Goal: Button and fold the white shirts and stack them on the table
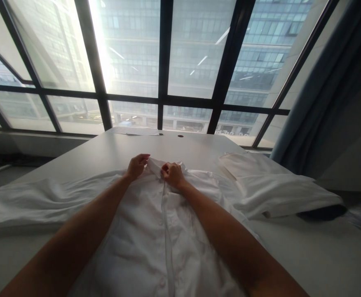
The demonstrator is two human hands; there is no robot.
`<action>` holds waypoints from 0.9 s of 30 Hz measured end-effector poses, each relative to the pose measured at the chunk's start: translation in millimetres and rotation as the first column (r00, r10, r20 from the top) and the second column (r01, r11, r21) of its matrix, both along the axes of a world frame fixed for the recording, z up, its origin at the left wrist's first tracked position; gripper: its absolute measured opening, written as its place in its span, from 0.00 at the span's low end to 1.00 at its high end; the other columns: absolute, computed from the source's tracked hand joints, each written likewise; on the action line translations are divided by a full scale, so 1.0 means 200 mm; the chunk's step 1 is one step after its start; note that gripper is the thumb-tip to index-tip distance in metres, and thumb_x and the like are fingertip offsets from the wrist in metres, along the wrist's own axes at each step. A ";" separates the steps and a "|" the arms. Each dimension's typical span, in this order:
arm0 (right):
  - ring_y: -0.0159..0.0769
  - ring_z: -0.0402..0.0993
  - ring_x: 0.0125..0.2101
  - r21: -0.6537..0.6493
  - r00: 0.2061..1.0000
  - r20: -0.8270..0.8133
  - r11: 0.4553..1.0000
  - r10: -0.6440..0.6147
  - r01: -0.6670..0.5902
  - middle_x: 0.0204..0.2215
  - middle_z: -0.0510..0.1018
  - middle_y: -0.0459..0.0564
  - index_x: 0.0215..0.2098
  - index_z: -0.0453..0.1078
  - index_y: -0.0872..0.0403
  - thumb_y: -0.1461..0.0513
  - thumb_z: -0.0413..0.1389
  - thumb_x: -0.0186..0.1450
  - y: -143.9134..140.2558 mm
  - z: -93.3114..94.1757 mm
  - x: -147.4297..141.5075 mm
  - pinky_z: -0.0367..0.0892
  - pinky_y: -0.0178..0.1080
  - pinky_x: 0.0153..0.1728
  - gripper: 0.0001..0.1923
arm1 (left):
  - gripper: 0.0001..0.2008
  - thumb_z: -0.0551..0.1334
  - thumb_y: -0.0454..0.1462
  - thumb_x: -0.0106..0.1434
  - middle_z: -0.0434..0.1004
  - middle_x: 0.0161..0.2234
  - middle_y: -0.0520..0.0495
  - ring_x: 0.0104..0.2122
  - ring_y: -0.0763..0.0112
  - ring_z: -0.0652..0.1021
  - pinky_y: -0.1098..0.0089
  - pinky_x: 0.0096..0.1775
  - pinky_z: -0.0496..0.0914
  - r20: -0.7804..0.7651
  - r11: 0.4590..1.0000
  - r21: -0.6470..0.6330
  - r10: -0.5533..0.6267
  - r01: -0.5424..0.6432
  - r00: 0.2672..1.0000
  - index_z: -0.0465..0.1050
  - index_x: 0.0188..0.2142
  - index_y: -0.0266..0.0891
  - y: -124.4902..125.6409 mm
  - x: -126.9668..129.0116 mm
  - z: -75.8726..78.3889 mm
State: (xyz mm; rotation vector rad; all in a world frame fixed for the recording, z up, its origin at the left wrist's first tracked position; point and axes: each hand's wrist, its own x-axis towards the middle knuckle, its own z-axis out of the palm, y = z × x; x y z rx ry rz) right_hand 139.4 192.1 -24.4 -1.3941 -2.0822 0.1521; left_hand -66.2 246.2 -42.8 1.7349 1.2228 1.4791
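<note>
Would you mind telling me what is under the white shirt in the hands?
The white shirt lies on a white table, whose surface shows beyond it; whatever is directly beneath is covered and cannot be seen.

Tabletop (168,146): bare band between collar (154,166) and far edge, passable side to side. Far left corner: flat paper (141,132). Toward left edge: white sleeve (38,202), low, rumpled, lying across; bare patch on its near side. Toward right edge: heaped white garments (270,185), obstructing low passage; bare stretch toward near right corner. Middle: left hand (137,166) and right hand (172,174), narrow gap, bridged by collar; forearms (90,222) overhanging shirt (143,222).
</note>
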 end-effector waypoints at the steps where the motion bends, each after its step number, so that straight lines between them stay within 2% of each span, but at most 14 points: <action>1: 0.41 0.73 0.43 0.001 1.000 0.000 1.000 0.003 -0.003 0.36 0.81 0.49 0.40 0.76 0.52 0.62 0.57 0.64 0.00 0.00 0.00 0.58 0.41 0.49 0.08 | 0.21 0.62 0.45 0.58 0.82 0.40 0.40 0.39 0.61 0.80 0.61 0.44 0.75 -0.028 1.000 0.018 0.005 -0.004 1.000 0.77 0.47 0.34 -0.01 0.00 0.01; 6: 0.41 0.73 0.44 0.018 1.000 0.017 1.000 0.009 -0.010 0.39 0.82 0.51 0.41 0.77 0.52 0.63 0.57 0.63 -0.01 -0.01 -0.02 0.57 0.42 0.50 0.09 | 0.20 0.61 0.50 0.59 0.79 0.42 0.40 0.35 0.65 0.78 0.64 0.37 0.75 -0.242 0.988 0.146 -0.007 0.043 0.970 0.78 0.41 0.37 -0.05 0.00 0.03; 10: 0.40 0.72 0.45 0.051 1.000 0.000 0.999 0.013 -0.013 0.38 0.81 0.50 0.37 0.78 0.51 0.60 0.56 0.65 0.03 0.00 0.02 0.57 0.43 0.53 0.08 | 0.14 0.61 0.47 0.59 0.79 0.32 0.45 0.32 0.66 0.77 0.65 0.38 0.74 -0.349 0.991 0.134 0.041 0.006 0.936 0.76 0.34 0.38 -0.05 -0.01 0.03; 13: 0.41 0.71 0.48 0.069 0.982 -0.143 0.988 -0.124 0.135 0.44 0.79 0.52 0.40 0.78 0.52 0.60 0.51 0.67 0.11 0.01 0.14 0.59 0.44 0.55 0.13 | 0.12 0.60 0.44 0.60 0.78 0.29 0.47 0.31 0.66 0.76 0.66 0.38 0.72 -0.354 0.989 0.144 0.091 -0.042 0.931 0.74 0.34 0.38 -0.05 -0.01 0.03; 15: 0.41 0.72 0.48 -0.030 0.936 -0.283 0.977 -0.211 0.211 0.47 0.78 0.54 0.46 0.76 0.53 0.62 0.51 0.66 0.18 0.01 0.25 0.63 0.42 0.52 0.15 | 0.11 0.59 0.43 0.60 0.77 0.29 0.47 0.31 0.66 0.76 0.67 0.37 0.71 -0.351 0.983 0.176 0.118 -0.058 0.929 0.74 0.34 0.38 -0.06 0.00 0.03; 17: 0.40 0.75 0.42 -0.204 0.888 -0.406 0.968 -0.216 0.143 0.43 0.80 0.54 0.49 0.75 0.55 0.62 0.53 0.63 0.23 0.00 0.35 0.68 0.40 0.46 0.17 | 0.10 0.58 0.42 0.60 0.76 0.28 0.47 0.31 0.67 0.75 0.68 0.36 0.69 -0.352 0.978 0.199 0.133 -0.065 0.926 0.72 0.34 0.38 -0.07 0.01 0.04; 19: 0.37 0.76 0.36 -0.308 0.835 -0.532 0.951 -0.142 -0.034 0.38 0.81 0.52 0.47 0.75 0.57 0.60 0.57 0.60 0.25 -0.02 0.41 0.70 0.37 0.39 0.18 | 0.08 0.57 0.40 0.61 0.76 0.28 0.49 0.30 0.67 0.75 0.69 0.35 0.69 -0.362 0.978 0.198 0.131 -0.062 0.923 0.71 0.35 0.39 -0.07 0.01 0.04; 22: 0.34 0.75 0.31 -0.276 0.702 -0.712 0.923 -0.011 -0.266 0.32 0.81 0.49 0.39 0.77 0.58 0.59 0.63 0.54 0.24 -0.04 0.45 0.69 0.35 0.35 0.16 | 0.07 0.56 0.39 0.62 0.75 0.28 0.50 0.30 0.67 0.75 0.70 0.35 0.68 -0.367 0.980 0.188 0.130 -0.064 0.921 0.70 0.36 0.39 -0.08 0.01 0.05; 24: 0.33 0.74 0.29 -0.239 0.616 -0.788 0.916 0.010 -0.321 0.30 0.80 0.49 0.34 0.76 0.58 0.58 0.66 0.50 0.23 -0.05 0.44 0.69 0.35 0.33 0.16 | 0.08 0.57 0.40 0.62 0.76 0.29 0.49 0.30 0.67 0.75 0.70 0.35 0.68 -0.351 0.980 0.189 0.127 -0.063 0.928 0.71 0.37 0.39 -0.08 0.01 0.04; 27: 0.32 0.72 0.27 -0.232 0.573 -0.820 0.915 -0.001 -0.330 0.29 0.80 0.49 0.33 0.76 0.59 0.58 0.68 0.47 0.22 -0.04 0.45 0.69 0.35 0.31 0.17 | 0.11 0.58 0.41 0.62 0.75 0.28 0.49 0.29 0.68 0.75 0.71 0.34 0.68 -0.330 0.982 0.185 0.101 -0.040 0.939 0.73 0.38 0.38 -0.07 0.00 0.03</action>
